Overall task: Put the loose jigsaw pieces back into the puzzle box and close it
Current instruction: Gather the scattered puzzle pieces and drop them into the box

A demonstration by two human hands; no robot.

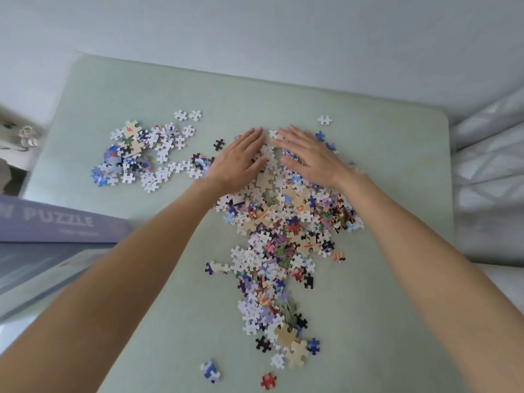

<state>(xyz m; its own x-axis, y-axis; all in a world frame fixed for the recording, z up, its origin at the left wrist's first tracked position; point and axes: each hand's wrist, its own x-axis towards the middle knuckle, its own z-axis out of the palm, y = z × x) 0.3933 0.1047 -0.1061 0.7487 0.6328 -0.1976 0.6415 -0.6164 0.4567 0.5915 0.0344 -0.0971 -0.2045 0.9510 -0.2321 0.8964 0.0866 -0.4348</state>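
Note:
A long heap of loose jigsaw pieces (pixel 279 236) runs down the middle of the pale green table (pixel 397 180). My left hand (pixel 239 160) and my right hand (pixel 309 156) lie flat, fingers straight, on the far end of that heap, side by side with a narrow gap between them. A smaller cluster of pieces (pixel 139 153) lies at the table's far left. The purple puzzle box (pixel 54 225), printed "PUZZLE", sits at the left edge, partly cut off by the frame.
Single stray pieces lie near the front edge, a red one (pixel 268 380) and a blue one (pixel 210 370), and a white one (pixel 324 120) at the far right. White quilted bedding (pixel 487 171) borders the table on the right.

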